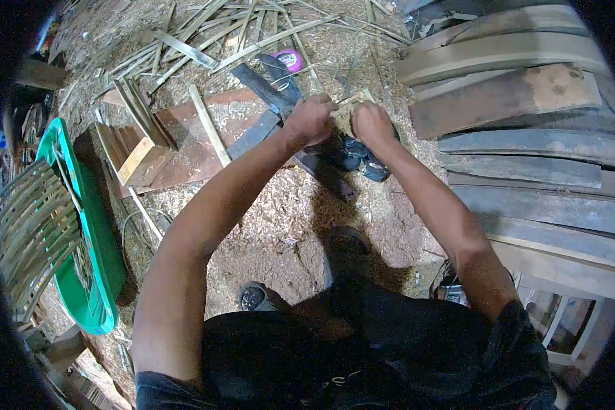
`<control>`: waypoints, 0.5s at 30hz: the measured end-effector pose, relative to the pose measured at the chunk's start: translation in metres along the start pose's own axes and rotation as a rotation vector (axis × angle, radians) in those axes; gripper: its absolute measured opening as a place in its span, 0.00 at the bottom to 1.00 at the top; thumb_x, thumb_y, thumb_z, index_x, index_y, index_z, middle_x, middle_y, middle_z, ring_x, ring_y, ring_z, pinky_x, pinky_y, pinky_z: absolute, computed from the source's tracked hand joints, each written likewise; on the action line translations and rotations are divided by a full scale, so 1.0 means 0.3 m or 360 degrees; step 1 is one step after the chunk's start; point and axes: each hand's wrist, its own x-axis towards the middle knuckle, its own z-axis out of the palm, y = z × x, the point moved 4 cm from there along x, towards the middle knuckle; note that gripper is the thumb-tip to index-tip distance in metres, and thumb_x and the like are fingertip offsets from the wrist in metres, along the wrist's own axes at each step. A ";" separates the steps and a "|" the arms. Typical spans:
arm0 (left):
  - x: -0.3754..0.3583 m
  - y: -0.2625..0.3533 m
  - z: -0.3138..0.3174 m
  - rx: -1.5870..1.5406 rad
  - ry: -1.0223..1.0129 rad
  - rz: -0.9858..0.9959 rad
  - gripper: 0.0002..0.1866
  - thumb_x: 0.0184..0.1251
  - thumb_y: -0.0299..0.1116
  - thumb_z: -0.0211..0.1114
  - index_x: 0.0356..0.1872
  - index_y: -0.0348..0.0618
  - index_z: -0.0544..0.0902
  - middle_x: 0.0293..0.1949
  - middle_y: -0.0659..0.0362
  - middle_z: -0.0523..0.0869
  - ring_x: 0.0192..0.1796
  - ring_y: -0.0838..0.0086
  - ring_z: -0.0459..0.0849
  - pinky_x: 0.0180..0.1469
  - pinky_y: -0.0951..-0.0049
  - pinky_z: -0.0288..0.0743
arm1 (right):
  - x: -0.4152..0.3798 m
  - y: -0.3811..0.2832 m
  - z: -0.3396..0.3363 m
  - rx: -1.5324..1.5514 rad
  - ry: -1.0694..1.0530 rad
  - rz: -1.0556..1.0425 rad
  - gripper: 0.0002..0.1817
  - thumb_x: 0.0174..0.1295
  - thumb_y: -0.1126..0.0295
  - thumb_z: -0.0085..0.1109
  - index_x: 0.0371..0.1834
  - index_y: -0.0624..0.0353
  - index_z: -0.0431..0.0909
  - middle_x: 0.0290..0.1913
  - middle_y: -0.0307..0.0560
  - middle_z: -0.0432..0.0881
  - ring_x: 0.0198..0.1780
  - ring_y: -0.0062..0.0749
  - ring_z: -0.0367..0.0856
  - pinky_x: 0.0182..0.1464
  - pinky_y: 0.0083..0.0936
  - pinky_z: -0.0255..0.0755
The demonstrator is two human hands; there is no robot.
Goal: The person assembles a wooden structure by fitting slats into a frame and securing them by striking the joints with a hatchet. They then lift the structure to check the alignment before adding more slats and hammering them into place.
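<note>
Both hands meet near the upper middle of the view, over the shavings-covered ground. My left hand is closed, its fingers curled at the left end of a small pale wooden piece. On the right end of that piece, my right hand is closed too. Directly beneath the hands lies a dark object whose shape I cannot make out. Dark flat boards lie just left of and behind my left hand, and a purple round object sits beyond them.
Stacked planks line the right side. A green tub stands at the left beside a slatted wooden bundle. A wooden box-like frame and a pale stick are left of the hands. Thin strips litter the far ground.
</note>
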 end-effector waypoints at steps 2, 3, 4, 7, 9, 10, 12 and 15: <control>-0.025 0.002 -0.029 -0.0033 0.0113 0.0058 0.19 0.55 0.29 0.67 0.50 0.44 0.80 0.51 0.51 0.81 0.54 0.52 0.81 0.52 0.55 0.76 | 0.017 0.007 0.010 -0.0046 -0.0020 -0.0003 0.09 0.58 0.69 0.56 0.31 0.65 0.80 0.35 0.61 0.83 0.39 0.58 0.82 0.45 0.46 0.76; -0.044 0.004 -0.055 -0.0070 0.0217 0.0120 0.19 0.55 0.29 0.67 0.50 0.44 0.80 0.50 0.51 0.82 0.53 0.52 0.81 0.52 0.55 0.76 | 0.022 -0.012 -0.008 0.0099 -0.0036 -0.0019 0.09 0.58 0.69 0.57 0.32 0.65 0.80 0.36 0.61 0.83 0.40 0.57 0.83 0.46 0.46 0.76; -0.064 -0.002 -0.081 -0.0104 0.0320 0.0187 0.18 0.56 0.30 0.66 0.50 0.44 0.80 0.49 0.50 0.83 0.52 0.51 0.81 0.52 0.56 0.76 | 0.028 -0.047 -0.055 0.0245 -0.0052 -0.0033 0.08 0.57 0.70 0.57 0.32 0.64 0.80 0.37 0.61 0.83 0.41 0.56 0.83 0.47 0.45 0.76; -0.119 -0.025 -0.180 -0.0229 0.0479 0.0118 0.19 0.56 0.31 0.67 0.51 0.44 0.79 0.45 0.49 0.85 0.50 0.50 0.82 0.52 0.56 0.76 | 0.043 -0.190 -0.153 0.0542 -0.0171 -0.0285 0.10 0.54 0.67 0.60 0.32 0.65 0.78 0.36 0.61 0.82 0.43 0.57 0.81 0.47 0.45 0.74; -0.178 -0.035 -0.258 -0.0431 0.0405 -0.0102 0.18 0.56 0.30 0.67 0.49 0.41 0.79 0.42 0.47 0.86 0.48 0.51 0.84 0.51 0.59 0.77 | 0.051 -0.299 -0.164 0.0589 -0.0298 -0.0445 0.11 0.53 0.67 0.62 0.32 0.65 0.78 0.35 0.61 0.82 0.42 0.58 0.81 0.48 0.46 0.73; -0.215 -0.039 -0.290 -0.0529 0.0435 -0.0146 0.17 0.55 0.28 0.66 0.48 0.40 0.80 0.41 0.47 0.87 0.46 0.51 0.85 0.50 0.59 0.78 | 0.057 -0.346 -0.157 0.0651 -0.0372 -0.0558 0.12 0.53 0.66 0.62 0.32 0.66 0.78 0.34 0.62 0.82 0.42 0.57 0.81 0.47 0.45 0.74; -0.307 -0.035 -0.356 -0.0563 0.0482 -0.0217 0.15 0.55 0.26 0.67 0.46 0.40 0.80 0.40 0.48 0.88 0.43 0.53 0.87 0.46 0.61 0.80 | 0.070 -0.425 -0.141 0.0691 -0.0492 -0.0556 0.13 0.54 0.66 0.62 0.33 0.66 0.79 0.34 0.62 0.82 0.41 0.57 0.82 0.46 0.44 0.74; -0.425 -0.064 -0.388 -0.0682 0.0578 -0.0224 0.15 0.54 0.27 0.68 0.45 0.41 0.80 0.41 0.48 0.88 0.45 0.54 0.87 0.47 0.61 0.80 | 0.059 -0.529 -0.156 0.0709 -0.0450 -0.0773 0.13 0.57 0.65 0.61 0.35 0.66 0.80 0.36 0.62 0.83 0.42 0.56 0.83 0.45 0.43 0.75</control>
